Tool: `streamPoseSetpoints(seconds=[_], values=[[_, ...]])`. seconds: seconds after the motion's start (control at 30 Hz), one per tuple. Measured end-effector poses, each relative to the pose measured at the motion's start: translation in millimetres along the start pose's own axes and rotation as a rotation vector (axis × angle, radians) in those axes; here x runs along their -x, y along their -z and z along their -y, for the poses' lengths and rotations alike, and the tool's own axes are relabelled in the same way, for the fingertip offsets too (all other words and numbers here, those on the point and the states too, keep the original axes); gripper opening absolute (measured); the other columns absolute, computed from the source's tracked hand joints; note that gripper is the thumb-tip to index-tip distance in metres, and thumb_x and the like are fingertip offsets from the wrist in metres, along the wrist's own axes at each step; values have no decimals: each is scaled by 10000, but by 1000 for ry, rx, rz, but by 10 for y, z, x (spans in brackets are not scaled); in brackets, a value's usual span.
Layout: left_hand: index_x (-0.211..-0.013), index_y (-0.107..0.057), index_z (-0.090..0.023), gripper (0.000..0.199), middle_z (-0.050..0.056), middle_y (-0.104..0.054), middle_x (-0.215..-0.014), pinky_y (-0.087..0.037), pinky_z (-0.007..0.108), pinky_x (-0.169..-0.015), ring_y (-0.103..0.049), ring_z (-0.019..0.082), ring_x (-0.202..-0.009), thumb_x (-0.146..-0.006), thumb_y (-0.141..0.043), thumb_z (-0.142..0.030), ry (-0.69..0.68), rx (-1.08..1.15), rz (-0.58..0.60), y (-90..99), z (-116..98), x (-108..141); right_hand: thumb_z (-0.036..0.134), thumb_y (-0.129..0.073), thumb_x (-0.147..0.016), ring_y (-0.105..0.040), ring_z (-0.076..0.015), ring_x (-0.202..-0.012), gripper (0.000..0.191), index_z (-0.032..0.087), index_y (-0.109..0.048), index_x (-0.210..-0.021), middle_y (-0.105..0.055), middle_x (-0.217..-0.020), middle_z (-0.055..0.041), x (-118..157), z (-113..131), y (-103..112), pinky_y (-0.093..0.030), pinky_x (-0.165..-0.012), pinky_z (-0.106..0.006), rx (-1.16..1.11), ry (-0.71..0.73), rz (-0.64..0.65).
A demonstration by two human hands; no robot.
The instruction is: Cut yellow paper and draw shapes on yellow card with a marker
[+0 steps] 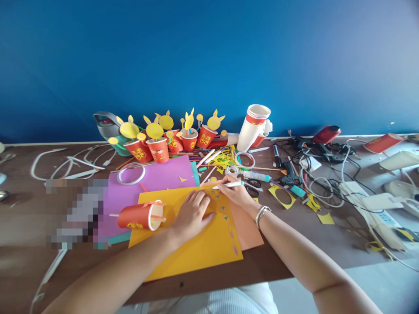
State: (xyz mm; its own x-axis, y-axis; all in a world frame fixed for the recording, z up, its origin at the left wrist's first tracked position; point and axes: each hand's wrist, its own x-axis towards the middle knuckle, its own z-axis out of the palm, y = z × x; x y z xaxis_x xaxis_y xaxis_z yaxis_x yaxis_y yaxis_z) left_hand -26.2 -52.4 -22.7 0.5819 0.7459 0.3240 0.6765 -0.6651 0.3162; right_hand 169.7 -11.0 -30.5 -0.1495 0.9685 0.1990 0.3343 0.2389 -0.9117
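Note:
My right hand (234,190) is closed around a white marker (233,184), whose tip is close to the upper right part of a yellow-orange paper sheet (183,257). Small green shapes inside drawn outlines, with pinkish ovals below them, run down the sheet's right side. Flat on the same sheet rests my left hand (194,213), fingers stretched out and holding nothing. Left of it a red paper cup (135,217) lies on its side, with orange strips attached. An orange sheet (250,231) and a purple sheet (113,200) stick out from beneath the yellow one.
Several red cups with yellow rabbit-eared heads (154,130) stand along the blue wall. Stacked white cups (249,131), tape rolls (245,160), scissors (252,188) and yellow scraps (282,197) lie behind and right. A glue gun (291,173), tangled cables and a power strip (369,203) occupy the right side.

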Motion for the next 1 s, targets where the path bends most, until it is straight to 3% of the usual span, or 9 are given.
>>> streamPoseSetpoints(seconds=[0.3, 0.5, 0.73, 1.0], values=[[-994, -556, -201, 248, 91, -571, -1027, -485, 448, -869, -560, 272, -982, -766, -647, -238, -1, 2, -5, 9, -10, -3, 272, -545, -753, -421, -114, -551, 185, 192, -451, -616, -489, -578, 26, 8, 31, -3, -329, -506, -227, 43, 12, 20], [-993, -560, -202, 247, 89, -571, -1024, -485, 444, -877, -560, 271, -991, -767, -650, -242, 1, -6, 0, 8, -14, -2, 332, -575, -788, -503, -133, -595, 187, 187, -529, -679, -568, -635, 4, 8, 8, -5, -380, -544, -242, -6, 8, 42], [-1010, -553, -190, 257, 95, -564, -1059, -476, 445, -892, -548, 268, -994, -780, -642, -262, -7, -10, 7, -13, 9, 9, 479, -612, -777, -520, -139, -567, 305, 204, -497, -712, -592, -632, -2, -24, 12, 45, -382, -521, -249, -323, -176, -136], [-1026, -546, -186, 248, 89, -563, -1065, -471, 434, -896, -540, 257, -990, -804, -625, -265, -18, -12, 15, 6, 19, 12, 487, -634, -727, -441, -118, -503, 372, 203, -425, -609, -531, -572, -1, -50, -2, 114, -293, -434, -230, -446, -293, -302]])
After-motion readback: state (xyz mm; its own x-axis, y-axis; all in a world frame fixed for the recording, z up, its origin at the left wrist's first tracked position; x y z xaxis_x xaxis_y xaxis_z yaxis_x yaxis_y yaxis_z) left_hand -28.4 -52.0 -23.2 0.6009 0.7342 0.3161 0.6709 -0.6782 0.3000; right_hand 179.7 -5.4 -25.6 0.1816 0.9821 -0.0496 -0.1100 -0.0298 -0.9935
